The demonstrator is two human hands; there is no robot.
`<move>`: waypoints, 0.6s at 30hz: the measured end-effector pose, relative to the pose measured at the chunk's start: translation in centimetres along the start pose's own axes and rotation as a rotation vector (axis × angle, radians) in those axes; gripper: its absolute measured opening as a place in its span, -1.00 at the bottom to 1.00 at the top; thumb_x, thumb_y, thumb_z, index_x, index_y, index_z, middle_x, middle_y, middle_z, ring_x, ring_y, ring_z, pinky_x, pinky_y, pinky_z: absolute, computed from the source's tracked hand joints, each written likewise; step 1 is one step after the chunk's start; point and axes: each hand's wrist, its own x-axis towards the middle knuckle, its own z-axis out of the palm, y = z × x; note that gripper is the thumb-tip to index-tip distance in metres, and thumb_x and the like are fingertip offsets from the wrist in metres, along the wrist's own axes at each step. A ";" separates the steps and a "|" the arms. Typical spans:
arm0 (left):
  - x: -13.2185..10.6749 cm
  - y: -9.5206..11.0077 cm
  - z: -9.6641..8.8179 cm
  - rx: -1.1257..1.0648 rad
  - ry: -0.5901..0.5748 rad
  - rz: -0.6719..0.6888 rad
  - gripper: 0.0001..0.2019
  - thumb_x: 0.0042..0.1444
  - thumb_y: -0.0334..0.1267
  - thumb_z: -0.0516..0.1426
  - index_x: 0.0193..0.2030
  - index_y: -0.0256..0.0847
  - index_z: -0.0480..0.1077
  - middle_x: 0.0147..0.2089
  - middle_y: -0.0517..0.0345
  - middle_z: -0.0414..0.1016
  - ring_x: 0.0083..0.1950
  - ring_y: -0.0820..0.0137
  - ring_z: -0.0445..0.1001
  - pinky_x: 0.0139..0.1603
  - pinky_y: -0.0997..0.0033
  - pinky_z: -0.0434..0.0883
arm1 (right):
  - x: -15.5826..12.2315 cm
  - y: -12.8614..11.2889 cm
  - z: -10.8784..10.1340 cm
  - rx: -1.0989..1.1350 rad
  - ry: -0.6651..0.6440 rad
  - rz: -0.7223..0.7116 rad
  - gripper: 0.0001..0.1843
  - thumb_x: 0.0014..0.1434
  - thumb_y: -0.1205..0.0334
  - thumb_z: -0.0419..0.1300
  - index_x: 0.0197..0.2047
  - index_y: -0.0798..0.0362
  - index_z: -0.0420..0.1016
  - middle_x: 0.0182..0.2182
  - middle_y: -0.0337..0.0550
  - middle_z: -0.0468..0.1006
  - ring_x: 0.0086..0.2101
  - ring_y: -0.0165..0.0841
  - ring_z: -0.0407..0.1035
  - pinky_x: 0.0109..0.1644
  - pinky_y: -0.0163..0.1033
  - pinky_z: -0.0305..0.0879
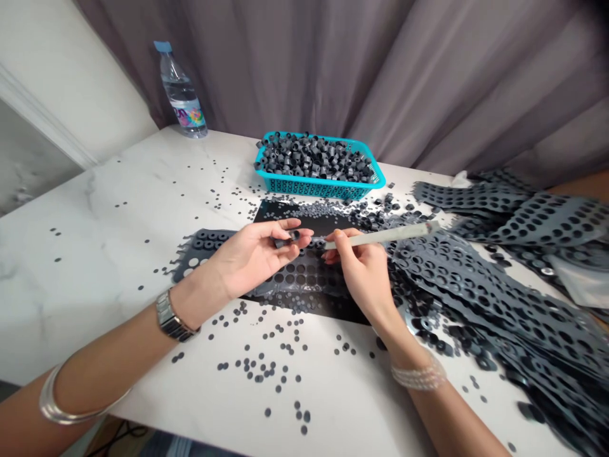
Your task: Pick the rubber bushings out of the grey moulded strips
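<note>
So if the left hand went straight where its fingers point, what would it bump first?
Probably the right hand, just across from it, though one picture makes depth hard to judge.

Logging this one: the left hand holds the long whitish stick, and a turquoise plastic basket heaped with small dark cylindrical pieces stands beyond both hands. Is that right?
Wrong hand: the head view shows the right hand holding the long whitish stick. The turquoise plastic basket is as stated.
</note>
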 end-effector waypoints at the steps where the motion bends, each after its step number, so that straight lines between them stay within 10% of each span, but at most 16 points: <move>1: 0.1 0.0 -0.1 0.019 -0.012 0.016 -0.76 -0.09 -0.60 0.09 -0.25 -0.44 0.47 -0.19 -0.17 0.50 -0.16 0.33 0.52 -0.28 0.52 0.47 | 0.0 0.1 0.1 -0.004 -0.014 0.001 -0.63 0.27 -0.01 0.06 -0.37 0.07 0.50 -0.56 -0.23 0.50 -0.51 -0.35 0.45 -0.35 -0.28 0.33; 4: 0.4 -0.1 -0.6 0.214 -0.026 0.120 -0.86 -0.01 -0.41 0.16 -0.29 -0.37 0.51 -0.29 -0.01 0.45 -0.27 0.41 0.44 -0.40 0.53 0.34 | 0.0 0.4 0.4 -0.068 -0.067 -0.009 -0.62 0.29 -0.01 0.03 -0.36 0.06 0.50 -0.56 -0.22 0.51 -0.53 -0.36 0.44 -0.38 -0.29 0.31; 11: 1.2 -0.7 -1.1 1.504 0.020 0.652 -0.86 0.00 -0.26 0.23 -0.27 -0.13 0.59 -0.50 0.24 0.27 -0.45 0.42 0.19 -0.36 0.39 0.11 | -0.1 0.0 0.8 -0.214 -0.132 -0.084 -0.65 0.30 0.05 0.01 -0.31 0.05 0.51 -0.56 -0.23 0.51 -0.53 -0.37 0.41 -0.41 -0.32 0.22; 18: 2.2 -1.8 -1.5 1.557 -0.066 0.772 -0.88 0.02 -0.40 0.18 -0.37 -0.14 0.54 -0.45 0.19 0.28 -0.42 0.37 0.20 -0.33 0.36 0.05 | -0.1 -0.4 1.2 -0.302 -0.136 -0.149 -0.68 0.31 0.14 0.01 -0.39 0.05 0.47 -0.59 -0.25 0.48 -0.59 -0.42 0.31 -0.45 -0.32 0.09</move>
